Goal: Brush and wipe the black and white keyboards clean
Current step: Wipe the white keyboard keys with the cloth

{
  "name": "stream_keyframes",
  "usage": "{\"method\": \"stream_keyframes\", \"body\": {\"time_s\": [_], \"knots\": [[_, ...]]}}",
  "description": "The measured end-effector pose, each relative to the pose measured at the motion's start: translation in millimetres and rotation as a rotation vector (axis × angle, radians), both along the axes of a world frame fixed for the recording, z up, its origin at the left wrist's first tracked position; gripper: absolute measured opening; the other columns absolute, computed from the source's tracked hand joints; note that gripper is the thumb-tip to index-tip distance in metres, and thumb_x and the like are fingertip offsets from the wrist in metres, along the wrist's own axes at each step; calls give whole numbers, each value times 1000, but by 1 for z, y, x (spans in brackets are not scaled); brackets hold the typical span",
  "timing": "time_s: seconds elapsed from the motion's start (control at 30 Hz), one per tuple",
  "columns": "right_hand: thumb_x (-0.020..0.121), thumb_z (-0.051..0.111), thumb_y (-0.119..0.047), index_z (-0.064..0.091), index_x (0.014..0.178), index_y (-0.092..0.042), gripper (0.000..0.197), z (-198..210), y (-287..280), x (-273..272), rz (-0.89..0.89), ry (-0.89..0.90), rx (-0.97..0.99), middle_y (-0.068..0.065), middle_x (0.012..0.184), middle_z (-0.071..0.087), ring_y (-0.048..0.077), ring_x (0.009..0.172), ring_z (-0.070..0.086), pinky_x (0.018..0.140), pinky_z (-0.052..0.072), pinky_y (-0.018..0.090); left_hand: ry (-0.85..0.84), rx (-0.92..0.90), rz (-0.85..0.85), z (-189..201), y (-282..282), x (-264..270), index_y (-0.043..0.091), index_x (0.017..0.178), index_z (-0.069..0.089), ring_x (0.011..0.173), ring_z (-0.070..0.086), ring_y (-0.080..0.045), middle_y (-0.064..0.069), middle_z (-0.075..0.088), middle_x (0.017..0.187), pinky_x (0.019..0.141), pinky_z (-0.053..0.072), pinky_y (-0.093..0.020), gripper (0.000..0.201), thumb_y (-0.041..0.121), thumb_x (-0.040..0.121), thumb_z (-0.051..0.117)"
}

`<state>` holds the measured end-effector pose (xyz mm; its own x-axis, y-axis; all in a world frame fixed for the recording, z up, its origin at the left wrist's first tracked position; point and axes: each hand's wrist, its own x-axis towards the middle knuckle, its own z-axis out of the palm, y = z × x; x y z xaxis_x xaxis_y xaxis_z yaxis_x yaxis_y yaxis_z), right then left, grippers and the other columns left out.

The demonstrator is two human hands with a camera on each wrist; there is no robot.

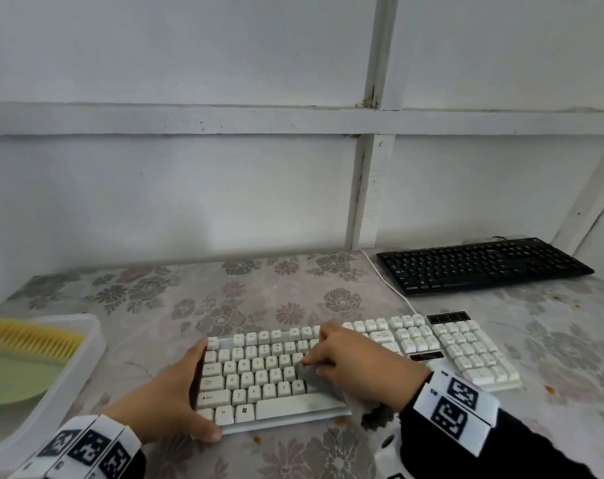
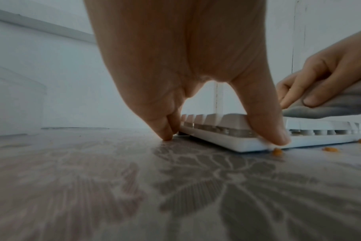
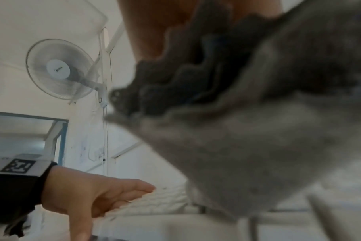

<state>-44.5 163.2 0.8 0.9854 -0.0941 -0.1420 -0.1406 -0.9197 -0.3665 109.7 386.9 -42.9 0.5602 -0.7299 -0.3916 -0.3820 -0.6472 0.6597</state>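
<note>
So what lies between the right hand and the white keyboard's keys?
A grey cloth, pressed by the right hand onto the white keyboard; the left wrist view shows it.

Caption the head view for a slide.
Left hand steadies the white keyboard while right hand wipes with a grey cloth.

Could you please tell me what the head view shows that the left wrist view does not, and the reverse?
Only the head view shows the black keyboard by the wall and the yellow-bristled brush in a translucent plastic tray. Only the left wrist view shows orange crumbs against the white keyboard's front edge. Both show the left hand bracing the white keyboard and the right hand pressing a grey cloth onto it.
</note>
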Motion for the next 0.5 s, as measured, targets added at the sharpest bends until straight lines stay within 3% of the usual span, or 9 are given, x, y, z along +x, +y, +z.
{"method": "stream_keyframes", "body": {"time_s": [0.1, 0.23, 0.33, 0.5], "knots": [[95, 52, -20, 68, 115, -19, 26, -2, -14, -13, -53, 16, 7, 4, 112, 43, 12, 83, 45, 73, 34, 21, 5, -1, -4, -1, 0, 2, 29, 146, -2, 126, 38, -5, 16, 36, 137, 111, 29, -28, 140, 45, 40, 88], [95, 52, -25, 67, 116, -25, 25, -2, -37, -36, -152, 3, 41, -9, 91, 40, 8, 85, 45, 72, 34, 12, 16, -15, -12, -3, 0, 3, 31, 146, -2, 124, 40, -4, 20, 38, 133, 109, 31, -25, 140, 44, 41, 89], [95, 53, -28, 67, 115, -28, 24, -3, -51, -48, -201, 16, 33, -7, 94, 43, 10, 90, 49, 80, 38, 17, 4, -8, -15, -3, 1, 3, 32, 145, -2, 125, 40, -3, 19, 37, 138, 111, 31, -28, 141, 47, 39, 89], [95, 53, -30, 68, 113, -29, 24, -3, -69, -58, -239, 3, -4, -11, 88, 40, 2, 81, 45, 68, 34, 12, -17, -15, -19, -3, 1, 3, 32, 146, -2, 125, 40, -4, 17, 37, 139, 111, 31, -28, 140, 48, 39, 88]]}}
